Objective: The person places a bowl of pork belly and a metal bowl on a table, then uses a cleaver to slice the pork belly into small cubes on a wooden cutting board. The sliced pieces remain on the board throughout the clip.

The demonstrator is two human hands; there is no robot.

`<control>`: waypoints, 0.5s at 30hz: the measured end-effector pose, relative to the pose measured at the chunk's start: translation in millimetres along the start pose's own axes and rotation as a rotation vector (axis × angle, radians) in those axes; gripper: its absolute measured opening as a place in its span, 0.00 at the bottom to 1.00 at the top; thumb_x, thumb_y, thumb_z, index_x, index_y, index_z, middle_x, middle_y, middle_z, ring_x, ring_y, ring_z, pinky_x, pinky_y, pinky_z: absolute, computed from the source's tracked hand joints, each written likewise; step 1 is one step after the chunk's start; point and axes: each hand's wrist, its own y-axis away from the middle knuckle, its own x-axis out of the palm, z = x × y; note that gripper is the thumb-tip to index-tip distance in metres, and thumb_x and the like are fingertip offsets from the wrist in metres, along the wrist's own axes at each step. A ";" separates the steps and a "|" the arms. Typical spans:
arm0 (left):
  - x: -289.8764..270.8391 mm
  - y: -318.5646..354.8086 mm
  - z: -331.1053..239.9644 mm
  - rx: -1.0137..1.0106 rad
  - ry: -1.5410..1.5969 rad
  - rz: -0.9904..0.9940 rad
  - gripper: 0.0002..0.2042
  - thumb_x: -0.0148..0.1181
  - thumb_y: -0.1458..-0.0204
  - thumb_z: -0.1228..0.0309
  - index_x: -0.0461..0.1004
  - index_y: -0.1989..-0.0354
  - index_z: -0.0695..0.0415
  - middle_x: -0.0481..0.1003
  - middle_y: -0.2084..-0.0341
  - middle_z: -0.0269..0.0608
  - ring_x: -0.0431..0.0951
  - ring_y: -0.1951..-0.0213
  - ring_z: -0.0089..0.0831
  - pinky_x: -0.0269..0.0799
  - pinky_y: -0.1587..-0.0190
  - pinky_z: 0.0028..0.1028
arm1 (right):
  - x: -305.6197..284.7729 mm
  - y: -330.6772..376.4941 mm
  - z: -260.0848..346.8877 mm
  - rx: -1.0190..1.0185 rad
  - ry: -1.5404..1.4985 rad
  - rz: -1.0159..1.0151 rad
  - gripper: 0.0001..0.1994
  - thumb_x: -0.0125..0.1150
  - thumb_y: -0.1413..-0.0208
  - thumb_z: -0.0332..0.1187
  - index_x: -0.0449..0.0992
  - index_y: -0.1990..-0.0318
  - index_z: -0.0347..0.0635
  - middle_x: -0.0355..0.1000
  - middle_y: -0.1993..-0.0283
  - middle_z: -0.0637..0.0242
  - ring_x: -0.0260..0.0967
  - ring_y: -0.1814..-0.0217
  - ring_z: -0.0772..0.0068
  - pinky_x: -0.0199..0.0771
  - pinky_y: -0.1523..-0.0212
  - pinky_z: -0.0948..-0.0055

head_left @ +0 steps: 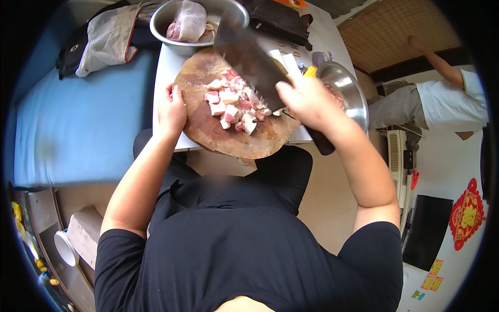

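Observation:
A round wooden chopping board (205, 130) lies over the near edge of the white table, its front rim jutting toward my lap. On it is a pile of raw meat chunks (228, 99), pink with white fat. My left hand (172, 110) grips the board's left rim, thumb uppermost. My right hand (312, 106) holds a broad dark cleaver (254, 67) above the right side of the board, blurred by motion. Its blade points to the far left, and the dark handle end shows below my hand. Part of the pile is hidden behind the blade.
Beyond the board stands a steel basin (156, 26) holding a large bagged piece of meat. At the right, a steel bowl (358, 99) contains more meat. A dark bag (278, 21) lies farther back. Blue seating (83, 119) borders the left; another person (447, 101) is at far right.

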 end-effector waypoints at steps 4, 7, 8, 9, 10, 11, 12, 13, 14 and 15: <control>3.3 -5.7 9.4 -0.004 0.070 0.002 0.16 0.43 0.38 0.66 0.67 0.50 0.66 0.74 0.57 0.51 0.74 0.54 0.36 0.67 0.49 0.29 | -4.2 17.7 9.6 0.088 -0.206 -0.077 0.22 0.45 0.43 0.45 0.70 0.50 0.37 0.72 0.59 0.44 0.69 0.55 0.43 0.68 0.53 0.55; 5.9 0.5 -3.1 -0.014 -0.001 0.023 0.16 0.43 0.38 0.66 0.67 0.50 0.66 0.74 0.57 0.50 0.74 0.55 0.35 0.67 0.49 0.29 | 34.3 3.0 -19.8 0.014 0.161 -0.066 0.21 0.43 0.43 0.46 0.71 0.54 0.37 0.73 0.59 0.45 0.69 0.55 0.42 0.69 0.52 0.54; 3.1 1.9 -9.9 -0.023 -0.038 0.015 0.16 0.42 0.38 0.66 0.67 0.50 0.66 0.74 0.57 0.50 0.74 0.55 0.35 0.67 0.49 0.29 | 24.9 0.0 -20.1 -0.006 0.140 -0.033 0.21 0.43 0.43 0.46 0.71 0.55 0.37 0.73 0.59 0.44 0.69 0.55 0.42 0.69 0.52 0.54; 1.3 0.4 -8.6 -0.016 -0.030 0.010 0.16 0.43 0.38 0.66 0.67 0.50 0.66 0.74 0.57 0.50 0.74 0.55 0.35 0.67 0.50 0.29 | 12.5 -2.4 -16.2 -0.024 0.116 0.003 0.20 0.43 0.43 0.45 0.71 0.56 0.36 0.72 0.59 0.44 0.69 0.55 0.42 0.69 0.52 0.54; -0.5 -2.1 -5.9 -0.009 -0.021 0.005 0.16 0.43 0.38 0.66 0.67 0.50 0.65 0.74 0.58 0.50 0.74 0.55 0.35 0.67 0.50 0.29 | 0.2 -2.8 -8.6 -0.043 0.093 0.040 0.20 0.43 0.42 0.45 0.71 0.57 0.36 0.72 0.59 0.44 0.69 0.55 0.42 0.69 0.53 0.54; -2.5 -1.8 -1.6 -0.010 -0.014 -0.002 0.16 0.43 0.38 0.66 0.67 0.50 0.65 0.74 0.58 0.50 0.74 0.55 0.35 0.67 0.50 0.29 | -2.1 1.6 -5.6 -0.060 0.038 -0.029 0.19 0.43 0.42 0.44 0.71 0.57 0.36 0.72 0.59 0.45 0.69 0.55 0.43 0.69 0.53 0.54; -1.0 -2.0 2.1 -0.007 0.021 0.002 0.16 0.43 0.38 0.66 0.67 0.50 0.65 0.74 0.58 0.49 0.74 0.55 0.34 0.67 0.50 0.29 | -4.9 7.7 -3.8 -0.073 -0.015 -0.102 0.19 0.44 0.42 0.43 0.71 0.57 0.37 0.72 0.60 0.46 0.70 0.56 0.44 0.70 0.54 0.55; 0.5 -3.4 5.2 -0.004 0.056 0.003 0.16 0.43 0.38 0.66 0.67 0.50 0.65 0.74 0.58 0.49 0.74 0.55 0.34 0.67 0.50 0.28 | -6.9 13.6 -2.1 -0.089 -0.067 -0.172 0.18 0.44 0.42 0.43 0.71 0.57 0.37 0.72 0.60 0.47 0.70 0.57 0.45 0.70 0.55 0.55; 3.3 -4.1 5.9 0.002 0.095 0.012 0.16 0.43 0.38 0.66 0.67 0.50 0.65 0.74 0.58 0.49 0.74 0.56 0.34 0.67 0.50 0.28 | 2.2 13.3 -6.4 -0.039 -0.045 -0.162 0.18 0.44 0.42 0.43 0.71 0.57 0.36 0.72 0.62 0.47 0.70 0.58 0.45 0.70 0.56 0.56; 5.8 -3.4 2.3 0.007 0.096 0.028 0.15 0.43 0.38 0.67 0.67 0.50 0.65 0.74 0.58 0.48 0.74 0.56 0.33 0.67 0.50 0.28 | 10.0 14.2 -10.5 0.014 -0.021 -0.154 0.18 0.45 0.42 0.43 0.71 0.57 0.35 0.72 0.64 0.47 0.71 0.60 0.46 0.71 0.57 0.57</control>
